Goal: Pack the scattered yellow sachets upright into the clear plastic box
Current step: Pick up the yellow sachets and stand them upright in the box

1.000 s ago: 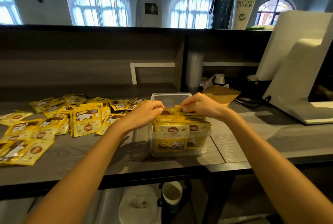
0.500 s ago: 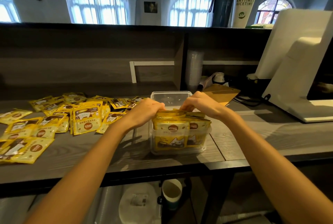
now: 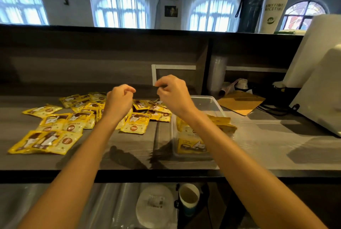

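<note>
Many yellow sachets lie scattered flat on the grey counter, left of centre. The clear plastic box stands to their right, with several sachets packed upright in its near half and its far half bare. My left hand hovers above the scattered pile with its fingers curled and nothing in them. My right hand is raised beside it, over the pile's right end and just left of the box, also curled and holding nothing. My right forearm hides part of the box's near-left corner.
A brown clipboard lies behind the box to the right, next to cables and a large white machine. A dark shelf wall rises behind the counter. Below the counter edge stand a paper cup and a white lid.
Both hands have let go of the sachets in the box, risen, and moved left to above the scattered pile. The view has turned left, so the box now sits further right.
</note>
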